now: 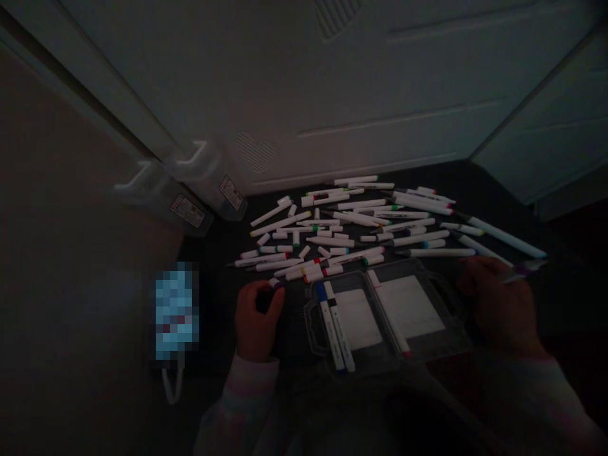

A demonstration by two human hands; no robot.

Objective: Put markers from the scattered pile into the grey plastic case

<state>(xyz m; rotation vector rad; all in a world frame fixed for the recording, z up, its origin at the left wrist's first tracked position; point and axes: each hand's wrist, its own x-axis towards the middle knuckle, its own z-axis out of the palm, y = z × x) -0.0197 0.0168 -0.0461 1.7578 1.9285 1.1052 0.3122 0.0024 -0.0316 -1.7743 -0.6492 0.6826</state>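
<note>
Many white markers point(361, 228) with coloured caps lie scattered on a dark floor, several uncapped. In front of me is an open clear plastic case point(380, 313) with two markers point(335, 326) in its left half and one point(389, 313) along its middle. My left hand point(256, 316) is curled just left of the case, gripping a small marker piece whose pale tip point(274, 283) sticks out at the top. My right hand point(498, 304) rests right of the case, fingers closed on a marker with a purple end point(525, 271).
A white door or cabinet front point(361, 95) rises behind the markers. Two clear plastic containers point(190, 190) stand at the back left. A lit phone screen point(177, 313) with a cable lies on the floor at left. The scene is dim.
</note>
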